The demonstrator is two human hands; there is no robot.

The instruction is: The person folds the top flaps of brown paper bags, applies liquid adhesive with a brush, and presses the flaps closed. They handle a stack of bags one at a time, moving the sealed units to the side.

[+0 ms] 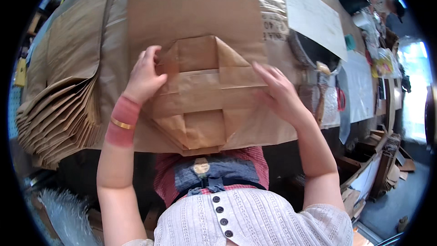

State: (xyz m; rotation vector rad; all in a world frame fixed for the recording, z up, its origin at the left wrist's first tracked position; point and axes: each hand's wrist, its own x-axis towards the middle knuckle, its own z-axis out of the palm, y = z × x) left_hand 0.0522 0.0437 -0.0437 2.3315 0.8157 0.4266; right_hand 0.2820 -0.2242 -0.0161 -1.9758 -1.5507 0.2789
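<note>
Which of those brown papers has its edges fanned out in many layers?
The stack at far left; its edges spread apart, unlike the folded piece between the left hand and the right hand.

A workshop: fanned paper stack (63,114), paper-covered worktable (282,134), cardboard scraps (406,166).

Folded paper (200,92) plain brown, paper stack (68,118) same brown. Wristband (126,110) dusty red, bangle (122,123) gold, board (314,18) white. Knit top (193,221) off-white with vertical openwork stripes, buttons (220,209) black, apron (234,171) blue and red.
</note>
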